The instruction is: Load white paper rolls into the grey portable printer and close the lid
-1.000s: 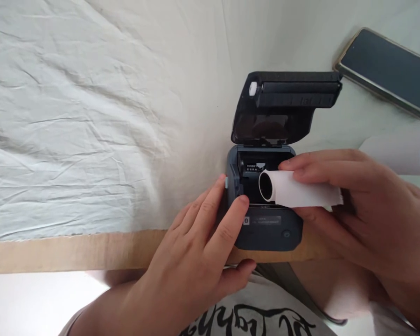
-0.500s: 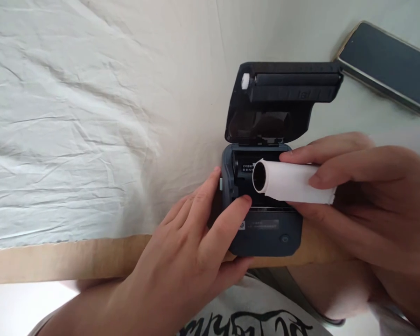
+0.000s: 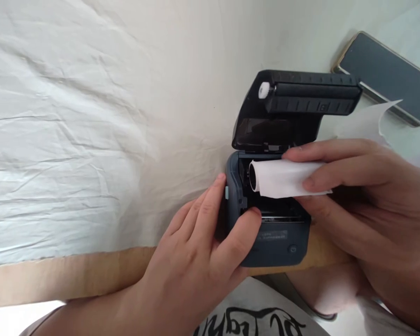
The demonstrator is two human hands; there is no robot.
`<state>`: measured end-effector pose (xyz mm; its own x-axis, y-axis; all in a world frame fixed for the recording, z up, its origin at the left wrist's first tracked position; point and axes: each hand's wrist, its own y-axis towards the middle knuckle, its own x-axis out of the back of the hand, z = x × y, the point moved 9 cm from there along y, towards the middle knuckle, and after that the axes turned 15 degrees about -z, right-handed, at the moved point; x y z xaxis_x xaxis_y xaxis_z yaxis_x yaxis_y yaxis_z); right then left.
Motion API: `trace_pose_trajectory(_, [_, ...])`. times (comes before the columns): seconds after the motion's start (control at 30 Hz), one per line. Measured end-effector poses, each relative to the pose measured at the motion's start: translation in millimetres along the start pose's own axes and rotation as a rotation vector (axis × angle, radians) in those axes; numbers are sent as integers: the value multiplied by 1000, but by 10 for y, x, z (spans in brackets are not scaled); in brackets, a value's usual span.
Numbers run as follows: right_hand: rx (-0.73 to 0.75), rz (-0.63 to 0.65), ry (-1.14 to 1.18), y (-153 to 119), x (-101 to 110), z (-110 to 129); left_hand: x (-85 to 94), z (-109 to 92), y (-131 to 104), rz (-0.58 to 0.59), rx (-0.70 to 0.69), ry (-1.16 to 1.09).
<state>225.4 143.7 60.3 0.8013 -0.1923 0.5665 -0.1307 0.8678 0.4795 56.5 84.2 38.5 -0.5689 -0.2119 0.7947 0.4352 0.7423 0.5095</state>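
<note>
A small dark blue-grey label printer [image 3: 273, 245] lies near the table's front edge, its black lid [image 3: 276, 128] swung up and away from me. My left hand [image 3: 203, 238] grips the printer's left side, thumb over the front rim of the paper bay and fingers along the outer wall. In my right hand [image 3: 364, 196] is a white paper roll [image 3: 283, 178], pinched between thumb and fingers at its right part. The roll's hollow left end points into the open bay and hides much of it. I cannot tell whether it touches the bay floor.
A phone [image 3: 388, 74] with a dark screen lies at the upper right, behind the lid. Thin white paper [image 3: 367, 121] curls up beside my right hand. A wrinkled white cloth [image 3: 73, 140] covers the table, whose bare wooden edge [image 3: 91, 273] runs along the front.
The roll has shifted left and lower into the printer's bay. Printer and left hand appear slightly further right and down in view. A curled paper piece now shows above my right hand.
</note>
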Motion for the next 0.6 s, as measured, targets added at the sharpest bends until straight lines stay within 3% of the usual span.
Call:
trace_pose_trajectory(0.4, [55,-69,-24,26,-16,49,24,-53,-54,-44,-22,-23])
trace_pose_trajectory(0.6, [262,132,46,-35,-12,239,77,-14,-100,-98,13,-87])
